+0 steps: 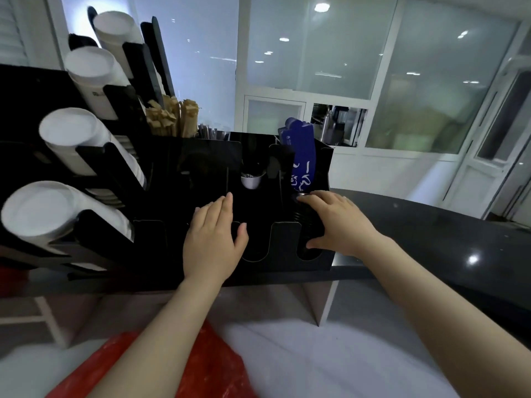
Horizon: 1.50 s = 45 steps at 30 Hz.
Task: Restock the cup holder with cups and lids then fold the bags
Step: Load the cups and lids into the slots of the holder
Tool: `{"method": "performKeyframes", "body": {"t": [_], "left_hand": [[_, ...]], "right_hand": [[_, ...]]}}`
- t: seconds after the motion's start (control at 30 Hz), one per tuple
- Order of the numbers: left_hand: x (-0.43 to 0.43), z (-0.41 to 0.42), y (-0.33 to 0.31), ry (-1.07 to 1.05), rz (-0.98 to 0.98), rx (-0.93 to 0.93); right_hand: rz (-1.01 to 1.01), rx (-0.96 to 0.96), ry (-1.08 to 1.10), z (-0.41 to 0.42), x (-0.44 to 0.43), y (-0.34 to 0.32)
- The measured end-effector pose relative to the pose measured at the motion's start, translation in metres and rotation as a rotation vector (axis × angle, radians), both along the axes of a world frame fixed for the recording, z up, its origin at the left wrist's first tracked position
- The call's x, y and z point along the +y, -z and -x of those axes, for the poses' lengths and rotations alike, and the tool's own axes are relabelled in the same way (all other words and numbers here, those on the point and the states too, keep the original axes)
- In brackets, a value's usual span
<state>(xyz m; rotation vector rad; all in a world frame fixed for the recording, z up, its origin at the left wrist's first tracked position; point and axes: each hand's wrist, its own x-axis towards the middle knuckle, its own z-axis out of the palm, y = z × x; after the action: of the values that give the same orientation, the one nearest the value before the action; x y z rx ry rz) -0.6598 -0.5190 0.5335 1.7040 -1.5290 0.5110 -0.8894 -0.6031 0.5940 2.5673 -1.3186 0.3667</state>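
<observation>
Lids (305,219), black and stacked on edge, sat in the right front slot of the black cup holder (283,248), which stood on the dark counter (431,239). Our right hand (342,222) gripped that stack, its fingers (319,201) curled together over the far end and the thumb hooked at the near end by the slot's front cutout. Our left hand (214,239) lay flat on the holder's middle front section, fingers straight and pressed side by side, thumb held apart. White cups (71,133) filled the slanted tubes at the holder's left, with wooden stirrers (172,116) behind. A red bag (212,363) lay below our forearms, near the bottom edge.
</observation>
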Motion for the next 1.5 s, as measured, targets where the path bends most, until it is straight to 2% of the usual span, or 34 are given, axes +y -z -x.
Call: {"method": "performKeyframes", "body": {"t": [0.47,0.6,0.8,0.97,1.07,1.17,1.3,1.4,1.5], "left_hand": [[0.004,0.0,-0.004,-0.022,-0.039,-0.023],[0.005,0.001,-0.004,-0.018,-0.038,-0.022],[0.006,-0.001,-0.006,0.013,-0.097,0.009],[0.014,-0.013,-0.013,0.13,-0.145,0.162],[0.029,-0.023,-0.015,-0.031,-0.077,-0.004],[0.037,-0.033,-0.018,-0.097,-0.076,-0.161],[0.035,-0.042,-0.013,-0.069,-0.217,-0.144],[0.034,-0.047,-0.001,-0.072,-0.283,-0.159],[0.034,-0.048,0.004,-0.056,-0.27,-0.139]], "right_hand": [[-0.106,-0.087,-0.066,-0.009,-0.001,-0.014],[-0.061,-0.217,-0.104,-0.003,0.0,-0.023],[0.046,-0.538,-0.19,-0.004,0.011,-0.041],[0.037,-0.63,-0.33,-0.037,0.031,-0.047],[-0.015,-0.548,-0.383,-0.065,0.039,-0.043],[-0.039,-0.405,-0.326,-0.084,0.035,-0.035],[-0.047,-0.114,-0.108,-0.097,0.027,-0.024],[-0.015,0.072,-0.046,-0.108,0.025,-0.01],[0.025,0.182,-0.013,-0.115,0.025,0.005]]}}
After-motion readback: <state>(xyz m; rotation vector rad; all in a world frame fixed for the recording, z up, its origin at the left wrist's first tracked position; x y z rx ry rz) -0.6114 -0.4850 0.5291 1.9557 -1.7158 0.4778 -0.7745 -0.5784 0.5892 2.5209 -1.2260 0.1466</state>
